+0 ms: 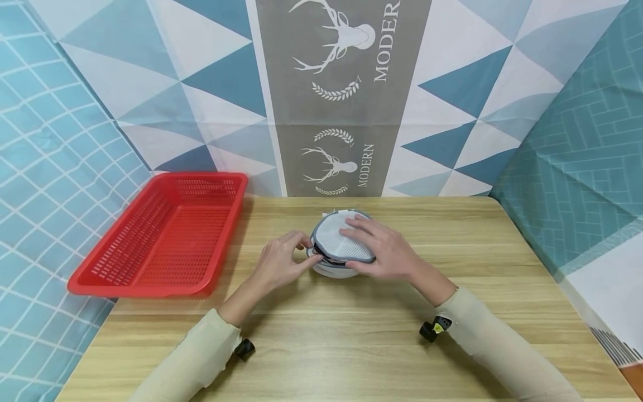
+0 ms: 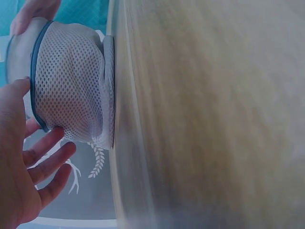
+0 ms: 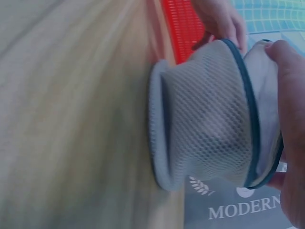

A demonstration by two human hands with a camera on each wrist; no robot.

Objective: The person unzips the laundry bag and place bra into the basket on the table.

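A white mesh bag (image 2: 71,81) sits near the far edge of the tabletop (image 1: 341,346), about midway between its sides — the right hand (image 1: 385,249) grasps its round lid (image 1: 331,234), fingers spread across the top. The left hand (image 1: 280,262) has thumb and index finger at the rim, though whether they pinch it I cannot tell — and the red basket (image 1: 188,237) occupies the far left corner.

Left hand (image 1: 278,262) — fingers loosely bent; right hand (image 1: 389,254) — palm down, thumb spread wide.
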